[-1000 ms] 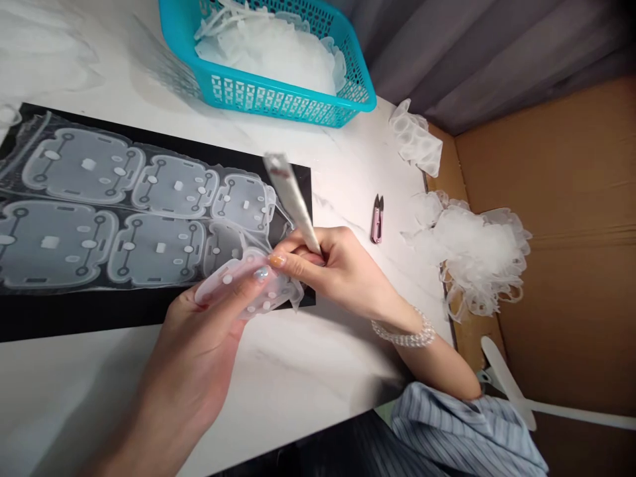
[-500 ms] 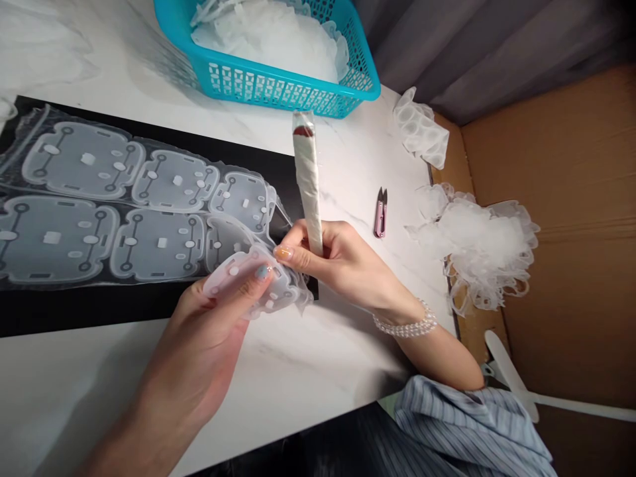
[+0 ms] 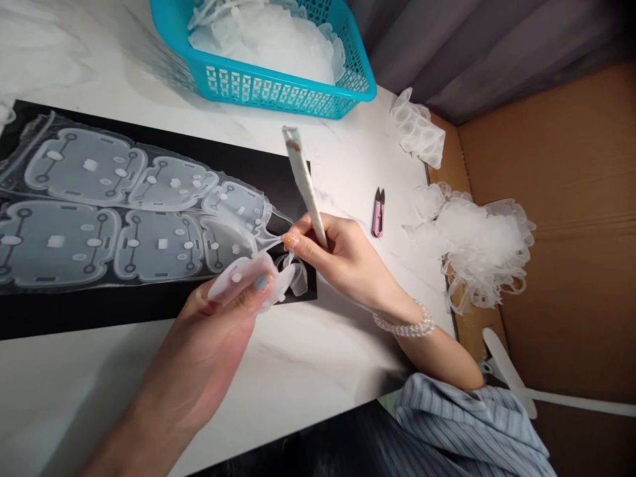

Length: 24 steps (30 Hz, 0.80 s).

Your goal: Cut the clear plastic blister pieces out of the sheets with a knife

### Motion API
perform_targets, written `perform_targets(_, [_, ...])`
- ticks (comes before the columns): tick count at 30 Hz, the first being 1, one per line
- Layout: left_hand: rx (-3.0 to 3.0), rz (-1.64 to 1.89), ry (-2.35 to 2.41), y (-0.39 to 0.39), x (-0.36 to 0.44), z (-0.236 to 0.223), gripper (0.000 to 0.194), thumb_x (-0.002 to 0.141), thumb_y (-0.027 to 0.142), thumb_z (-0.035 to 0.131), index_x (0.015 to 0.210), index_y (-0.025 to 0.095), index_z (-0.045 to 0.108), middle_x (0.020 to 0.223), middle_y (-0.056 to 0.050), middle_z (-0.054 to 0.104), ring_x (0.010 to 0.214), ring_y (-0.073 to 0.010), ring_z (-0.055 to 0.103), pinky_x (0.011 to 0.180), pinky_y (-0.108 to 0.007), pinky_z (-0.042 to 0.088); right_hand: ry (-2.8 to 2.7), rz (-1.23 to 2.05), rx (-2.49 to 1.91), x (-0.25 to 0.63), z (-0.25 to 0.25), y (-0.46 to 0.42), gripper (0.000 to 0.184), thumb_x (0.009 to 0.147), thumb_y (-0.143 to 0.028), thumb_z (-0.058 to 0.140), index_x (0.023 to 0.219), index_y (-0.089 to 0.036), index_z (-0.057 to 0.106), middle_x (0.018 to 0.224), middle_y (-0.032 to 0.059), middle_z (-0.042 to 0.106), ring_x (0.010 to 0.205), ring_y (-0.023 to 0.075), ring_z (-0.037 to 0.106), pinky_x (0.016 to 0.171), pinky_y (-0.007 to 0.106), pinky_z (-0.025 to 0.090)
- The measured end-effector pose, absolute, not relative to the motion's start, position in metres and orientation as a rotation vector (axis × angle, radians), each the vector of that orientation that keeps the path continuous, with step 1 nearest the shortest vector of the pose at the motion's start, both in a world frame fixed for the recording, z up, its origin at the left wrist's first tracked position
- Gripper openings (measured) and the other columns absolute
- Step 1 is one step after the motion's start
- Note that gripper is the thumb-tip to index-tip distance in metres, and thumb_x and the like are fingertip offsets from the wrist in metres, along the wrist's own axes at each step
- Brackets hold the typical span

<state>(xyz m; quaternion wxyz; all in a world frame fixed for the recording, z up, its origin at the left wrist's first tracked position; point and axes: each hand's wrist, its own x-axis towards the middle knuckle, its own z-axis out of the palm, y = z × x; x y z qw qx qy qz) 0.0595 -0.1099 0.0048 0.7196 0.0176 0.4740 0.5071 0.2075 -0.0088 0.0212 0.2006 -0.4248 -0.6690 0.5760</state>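
In the head view, the left hand (image 3: 209,361) tightly pinches a translucent, rounded plastic piece (image 3: 238,273), long axis rising rightward over a black rectangular mat (image 3: 278,179), while the curled right hand (image 3: 350,265) grips a white-wrapped, up-left-leaning stick (image 3: 307,189) and taut clear film (image 3: 271,244), a turquoise perforated basket (image 3: 293,85) beyond.

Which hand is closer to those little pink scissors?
Right. The right hand is just lower-left of the pink scissors, not touching; the left hand is farther left, holding a translucent piece.

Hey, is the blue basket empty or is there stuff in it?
Not empty: a heap of translucent white pieces lies inside the basket.
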Motion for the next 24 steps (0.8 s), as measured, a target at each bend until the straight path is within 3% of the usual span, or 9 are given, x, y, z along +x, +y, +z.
perform_targets(4, [0.078, 1.181, 0.995, -0.11, 0.057, 0.004, 0.011, 0.075, 0.037, 0.08, 0.085, 0.03, 0.08, 0.113, 0.002, 0.077, 0.131, -0.0243, 0.058, 0.107, -0.032, 0.051, -1.736, 1.83, -1.042, 0.206, 0.02, -0.009, 0.041, 0.095, -0.059, 0.056, 0.083, -0.02, 0.058, 0.084, 0.0008, 0.065, 0.063, 0.0094, 0.048, 0.057, 0.024, 0.04])
perform_targets(10, [0.009, 1.241, 0.949, -0.11, 0.058, 0.007, 0.006, 0.074, 0.033, 0.079, 0.078, 0.029, 0.077, 0.096, 0.001, 0.076, 0.13, -0.0249, 0.057, 0.109, -0.034, 0.052, -1.77, 1.674, -1.129, 0.202, 0.023, -0.018, 0.034, 0.097, -0.053, 0.056, 0.084, -0.022, 0.051, 0.081, -0.0009, 0.061, 0.069, 0.0119, 0.052, 0.064, 0.026, 0.046])
perform_targets(14, [0.014, 1.305, 0.919, -0.11, 0.062, 0.007, 0.008, 0.081, 0.027, 0.068, 0.08, 0.028, 0.076, 0.091, -0.002, 0.071, 0.114, -0.0223, 0.062, 0.095, -0.03, 0.059, -1.832, 1.51, -1.119, 0.2, 0.021, -0.023, 0.024, 0.102, -0.04, 0.053, 0.086, -0.022, 0.049, 0.078, -0.0022, 0.056, 0.07, 0.0121, 0.051, 0.067, 0.026, 0.047])
perform_targets(18, [-0.02, 1.301, 0.878, -0.109, 0.063, 0.003, 0.009, 0.079, 0.023, 0.065, 0.074, 0.022, 0.073, 0.084, -0.005, 0.062, 0.09, -0.0202, 0.061, 0.083, -0.032, 0.063, -1.852, 1.4, -1.121, 0.2, 0.019, -0.022, 0.022, 0.102, -0.035, 0.052, 0.085, -0.022, 0.049, 0.077, -0.0027, 0.056, 0.065, 0.0112, 0.047, 0.063, 0.026, 0.044])
perform_targets(24, [-0.079, 1.232, 0.846, -0.107, 0.058, 0.001, 0.009, 0.073, 0.018, 0.062, 0.068, 0.016, 0.069, 0.076, -0.005, 0.055, 0.072, -0.0147, 0.053, 0.069, -0.028, 0.061, -1.669, 1.692, -1.082, 0.193, 0.02, -0.029, 0.026, 0.107, -0.039, 0.04, 0.084, -0.025, 0.036, 0.066, -0.0055, 0.056, 0.056, 0.0103, 0.045, 0.056, 0.025, 0.042])
